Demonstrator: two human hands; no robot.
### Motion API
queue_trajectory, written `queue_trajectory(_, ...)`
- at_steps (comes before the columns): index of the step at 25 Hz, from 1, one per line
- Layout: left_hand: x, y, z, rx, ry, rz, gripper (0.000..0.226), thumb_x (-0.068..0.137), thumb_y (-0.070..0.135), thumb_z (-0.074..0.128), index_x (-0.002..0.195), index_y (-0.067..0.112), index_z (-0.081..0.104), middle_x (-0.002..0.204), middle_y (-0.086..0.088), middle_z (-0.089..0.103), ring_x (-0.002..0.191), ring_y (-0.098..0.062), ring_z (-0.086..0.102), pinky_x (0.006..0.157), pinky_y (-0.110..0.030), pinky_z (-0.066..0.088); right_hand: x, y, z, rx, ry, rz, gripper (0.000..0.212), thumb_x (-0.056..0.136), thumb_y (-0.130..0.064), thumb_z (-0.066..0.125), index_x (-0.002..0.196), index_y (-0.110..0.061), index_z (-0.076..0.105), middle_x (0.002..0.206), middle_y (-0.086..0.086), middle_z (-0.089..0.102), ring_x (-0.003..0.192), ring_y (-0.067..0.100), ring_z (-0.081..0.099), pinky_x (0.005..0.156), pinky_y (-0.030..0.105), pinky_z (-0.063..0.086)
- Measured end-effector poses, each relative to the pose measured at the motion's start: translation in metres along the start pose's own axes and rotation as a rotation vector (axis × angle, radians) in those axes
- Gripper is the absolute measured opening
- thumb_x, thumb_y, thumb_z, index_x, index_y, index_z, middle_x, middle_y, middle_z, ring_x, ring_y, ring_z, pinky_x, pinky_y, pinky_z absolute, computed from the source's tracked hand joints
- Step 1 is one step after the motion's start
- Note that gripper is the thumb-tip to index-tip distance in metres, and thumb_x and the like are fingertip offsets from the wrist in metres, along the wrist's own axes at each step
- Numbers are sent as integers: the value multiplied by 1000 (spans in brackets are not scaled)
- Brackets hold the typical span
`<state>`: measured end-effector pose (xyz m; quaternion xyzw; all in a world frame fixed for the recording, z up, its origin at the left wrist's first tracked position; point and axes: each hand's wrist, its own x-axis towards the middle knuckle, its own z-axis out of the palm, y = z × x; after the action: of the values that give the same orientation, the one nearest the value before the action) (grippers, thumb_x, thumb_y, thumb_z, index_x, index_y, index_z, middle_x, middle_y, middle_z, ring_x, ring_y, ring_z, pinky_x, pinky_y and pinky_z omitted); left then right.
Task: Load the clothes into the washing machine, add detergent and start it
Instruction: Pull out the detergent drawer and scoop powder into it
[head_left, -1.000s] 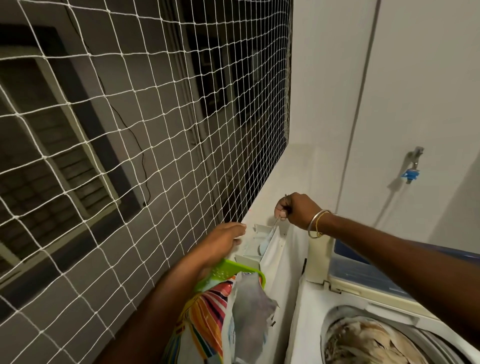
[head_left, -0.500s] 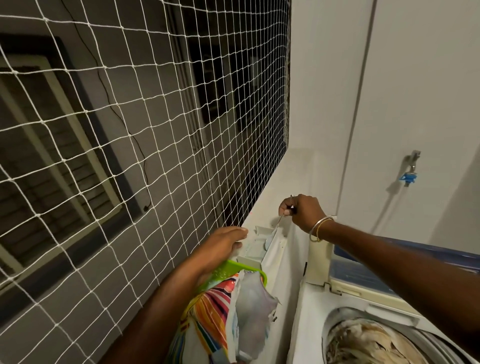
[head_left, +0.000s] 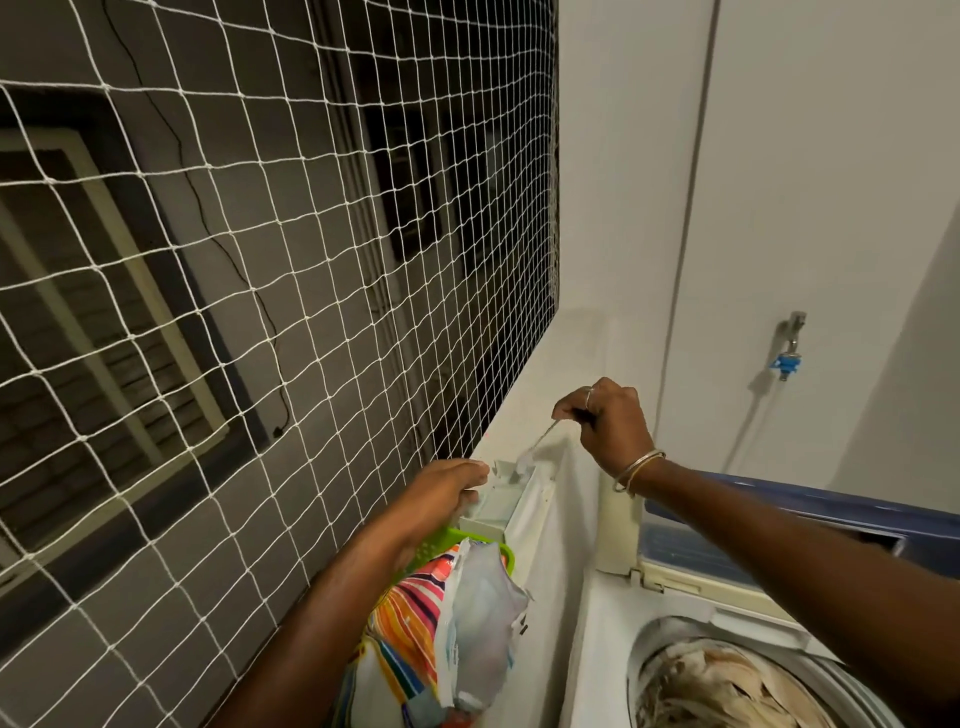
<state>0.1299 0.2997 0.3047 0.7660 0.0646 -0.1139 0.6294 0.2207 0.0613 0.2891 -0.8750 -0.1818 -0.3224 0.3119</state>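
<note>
The clothes (head_left: 727, 691) already lie in the open drum of the washing machine (head_left: 613, 613), down at five o'clock of my view, so I judge loading done; detergent is the step in hand, and starting the machine is still to come. My left hand (head_left: 441, 493) curls closed around the near edge of a small white detergent box (head_left: 498, 501) on the ledge (head_left: 524, 415) below the netting (head_left: 311, 260), steadying it. My right hand (head_left: 605, 421) is pinched shut on the handle of a thin spoon (head_left: 540, 441), whose bowl dips into the box at about seven o'clock from that hand. I cannot tell whether it carries any powder. The box sits at one o'clock from my left hand, touching it. The drum lies well apart from both hands, at five o'clock from the spoon. A green basket (head_left: 467, 543) with a striped bag (head_left: 415, 613) sits under my left wrist.
</note>
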Motion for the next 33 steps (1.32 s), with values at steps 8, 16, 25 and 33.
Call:
queue_trajectory(8,-17,6,-8,-45,-1,52,30,102,24,47,120,9,66,123,-8,68,111,-21,62,74,-18,49,-22,-46,-68,400,46,245,22,90,-6,65,89,-25,75,78,-8,72,77,13,63,75,30,49)
queue_trajectory(16,-28,6,-13,-59,11,92,30,100,27,50,116,11,68,116,-6,71,116,-27,62,94,-31,52,-75,-111,-108,571,-26,244,16,91,-10,67,92,-23,76,80,-9,73,79,10,65,73,26,51)
queue_trajectory(25,-29,-5,-10,-53,-1,76,29,98,26,52,117,11,68,119,-7,69,116,-25,61,98,-34,48,-143,-140,-72,344,52,176,27,84,-5,67,86,-32,72,81,-18,68,79,7,63,76,37,51)
queue_trajectory(33,-22,-12,-6,2,2,110,28,99,24,49,117,13,67,117,-3,68,112,-20,61,100,-32,46,-157,-172,-38,35,-189,-272,21,75,-22,50,82,-31,68,73,-14,61,77,9,50,65,27,44)
